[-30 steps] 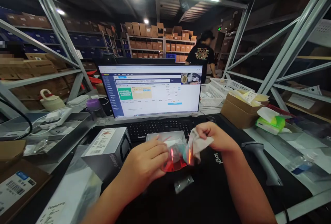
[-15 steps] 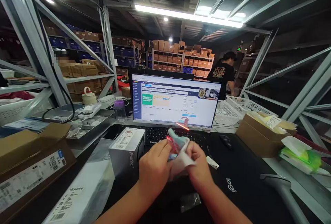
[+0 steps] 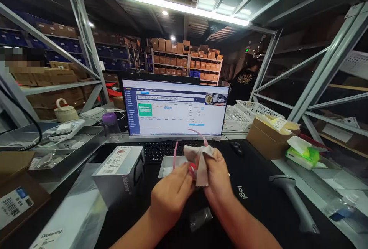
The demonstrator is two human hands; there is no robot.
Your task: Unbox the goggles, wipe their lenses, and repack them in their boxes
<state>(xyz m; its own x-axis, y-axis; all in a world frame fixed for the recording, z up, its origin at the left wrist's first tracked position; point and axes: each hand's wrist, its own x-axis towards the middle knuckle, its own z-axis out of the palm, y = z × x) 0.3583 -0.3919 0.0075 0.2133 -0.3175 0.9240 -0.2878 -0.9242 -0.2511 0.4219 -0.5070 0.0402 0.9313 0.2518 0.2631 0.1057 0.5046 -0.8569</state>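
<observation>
Pink temples are rising out of the grip on a pair of glasses (image 3: pixel 192 168), which the person is holding above the black desk mat (image 3: pixel 247 222), in front of the keyboard (image 3: pixel 156 152). Most of the frame is hiding behind fingers and cloth; only a patch of red is showing between the hands, and the lenses' outline is hard to make out. One temple is standing nearly upright by the left hand (image 3: pixel 172 189), while the other is curving leftward across the lower edge of the monitor (image 3: pixel 175 116).

The left hand is closing around the red part, its back facing up and its fingers pointing inward. The right hand (image 3: pixel 216 170) is clutching a pale cloth (image 3: pixel 202 170) with bent fingers (its zigzag-cut edge is hanging down); whether those fingers are also touching the glasses cannot be told. Both forearms are angling in from the bottom edge, which is cutting them off.

An open white box (image 3: pixel 166 168) is sitting just behind the hands, partly covered by them. A clear plastic packet (image 3: pixel 200 219) is lying beside the right forearm, its contents unclear.
</observation>
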